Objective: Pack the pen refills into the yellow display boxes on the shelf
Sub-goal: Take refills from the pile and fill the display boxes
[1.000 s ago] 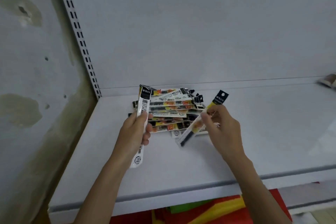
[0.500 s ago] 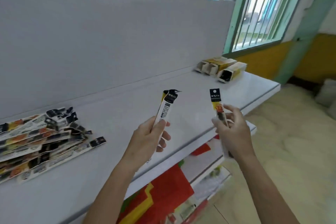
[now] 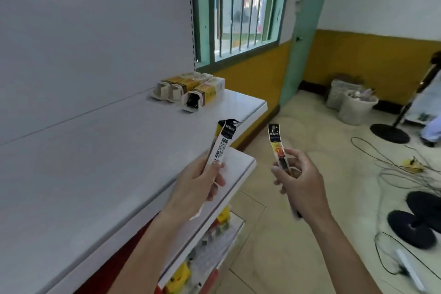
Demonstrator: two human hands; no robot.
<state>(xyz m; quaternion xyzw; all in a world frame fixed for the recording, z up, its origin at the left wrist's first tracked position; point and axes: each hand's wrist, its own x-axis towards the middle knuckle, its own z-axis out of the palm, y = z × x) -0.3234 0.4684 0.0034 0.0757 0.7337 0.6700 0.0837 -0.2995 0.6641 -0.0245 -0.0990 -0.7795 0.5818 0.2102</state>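
Head view: left hand (image 3: 198,188) grips a pen refill (image 3: 220,148), right hand (image 3: 301,190) pinches a second refill (image 3: 276,144). Yellow display boxes (image 3: 192,90) occupy the shelf's (image 3: 95,150) far corner.

3 yellow display boxes (image 3: 205,96); 2 pen refills (image 3: 223,144).

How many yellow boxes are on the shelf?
3, lying side by side at the far end of the shelf: the back box, the middle box, the front box. Another might hide behind them.
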